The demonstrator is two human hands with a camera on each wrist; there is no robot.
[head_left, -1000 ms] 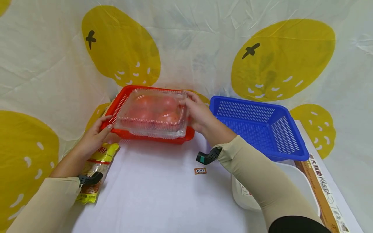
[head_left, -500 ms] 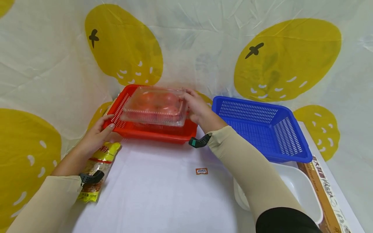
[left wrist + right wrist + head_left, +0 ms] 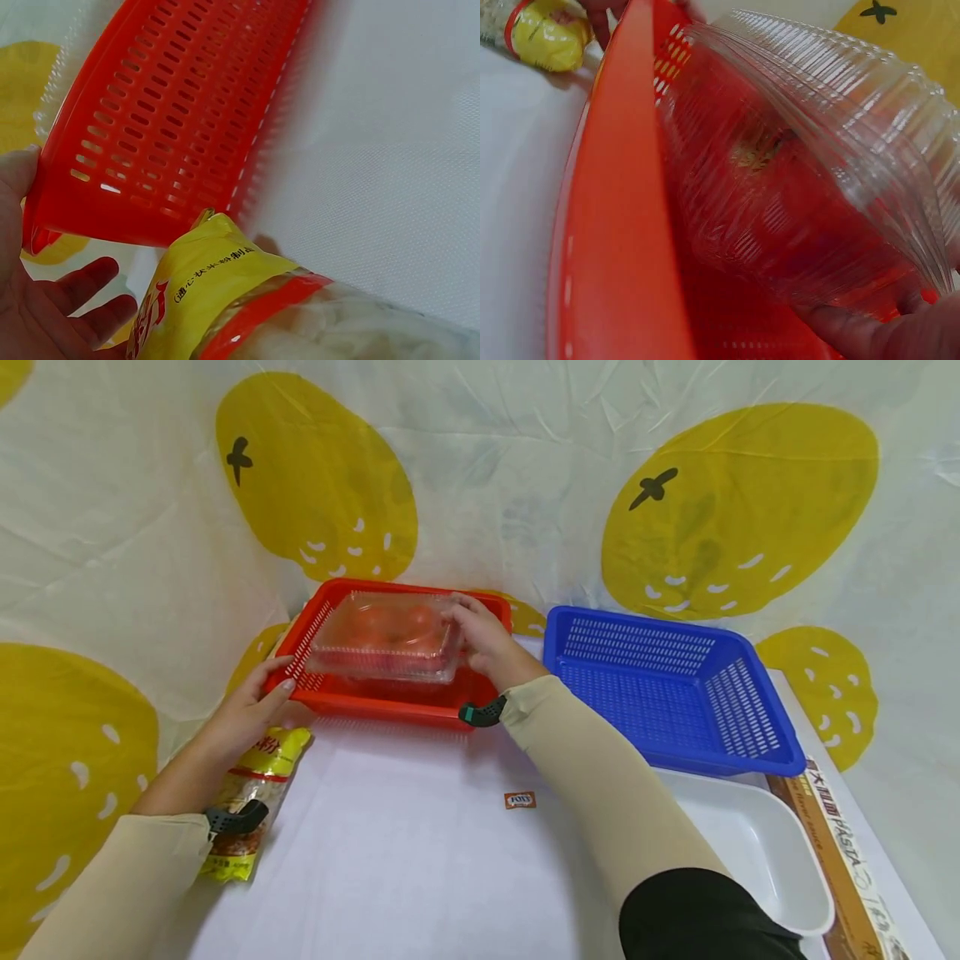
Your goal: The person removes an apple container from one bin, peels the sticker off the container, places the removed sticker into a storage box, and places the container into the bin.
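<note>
1. Right hand (image 3: 483,639) grips the right end of a clear clamshell box (image 3: 386,639) of tomatoes, fingers curled over its top edge, thumb side underneath per the right wrist view.
2. Clamshell box sits inside the red basket (image 3: 390,702), over its floor; cannot tell whether it touches the bottom. It fills most of the basket's middle, lid closed, red tomatoes blurry through the ribbed plastic.
3. Left hand (image 3: 243,714) rests against the red basket's near-left corner, fingers fairly straight and loosely spread, thumb up along the basket wall; pinching nothing.
4. Yellow noodle packet (image 3: 247,793) lies on the table under and just near of the left hand, its top end touching the basket's left wall in the left wrist view.
5. Blue basket (image 3: 750,727) stands right of the red basket, close but apart.
6. White tray (image 3: 772,852) sits near of the blue basket, on the right, partly hidden by the right sleeve.
7. Pasta box (image 3: 840,852) lies along the table's right edge, beside the tray.
8. Small orange sweet wrapper (image 3: 519,799) lies on the white table (image 3: 390,860), near of the red basket, between both arms.
</note>
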